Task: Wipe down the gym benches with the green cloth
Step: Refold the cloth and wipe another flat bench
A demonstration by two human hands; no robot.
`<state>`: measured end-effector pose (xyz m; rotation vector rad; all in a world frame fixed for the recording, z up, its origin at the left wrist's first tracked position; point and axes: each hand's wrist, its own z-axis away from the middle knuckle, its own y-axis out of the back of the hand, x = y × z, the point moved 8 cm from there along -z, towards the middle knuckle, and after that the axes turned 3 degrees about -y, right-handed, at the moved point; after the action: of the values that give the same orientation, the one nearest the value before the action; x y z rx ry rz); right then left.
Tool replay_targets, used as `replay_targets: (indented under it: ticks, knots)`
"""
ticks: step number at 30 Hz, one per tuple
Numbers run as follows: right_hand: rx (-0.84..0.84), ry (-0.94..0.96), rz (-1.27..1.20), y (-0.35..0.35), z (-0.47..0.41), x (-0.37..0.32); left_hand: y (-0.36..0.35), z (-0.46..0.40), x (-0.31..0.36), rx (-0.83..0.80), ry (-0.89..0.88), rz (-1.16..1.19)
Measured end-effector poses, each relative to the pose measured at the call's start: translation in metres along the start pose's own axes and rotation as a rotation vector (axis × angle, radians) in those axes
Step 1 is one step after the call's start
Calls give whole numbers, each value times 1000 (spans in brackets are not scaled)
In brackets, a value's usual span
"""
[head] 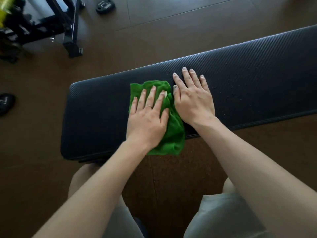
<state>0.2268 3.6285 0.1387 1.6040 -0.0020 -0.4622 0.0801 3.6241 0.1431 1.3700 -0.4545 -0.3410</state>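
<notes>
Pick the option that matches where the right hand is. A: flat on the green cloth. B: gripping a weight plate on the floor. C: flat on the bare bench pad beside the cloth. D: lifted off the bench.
C: the right hand lies flat, fingers straight, on the bench pad next to the green cloth, which the left hand presses down.

On the bench (240, 69), the padded top lies bare to the right of the right hand (193, 98) and to the left of the cloth (173, 133). Beyond the bench's far-left corner stand a black metal frame (68, 30) and a weight plate (105, 6); bare floor (171, 177) lies along its near side.
</notes>
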Motion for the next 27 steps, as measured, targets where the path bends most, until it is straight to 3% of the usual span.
replay_targets:
  ticks: [3,8,12,19,23,27]
  knots:
    - [-15,6,-9,2,-1,-1,-2,8,0,8,23,9]
    - [-82,17,-25,7,-13,-1,5,-49,-8,34,71,25]
    - [-100,-82,35,24,-48,45,12,-92,-12,33,109,47]
    - [-39,-81,80,17,-52,61,13,-119,-20,41,123,50]
    - [-8,-91,51,20,-53,66,11,-95,-1,-6,86,27]
    - [32,-100,27,23,-51,66,-6,-11,49,-43,-67,1]
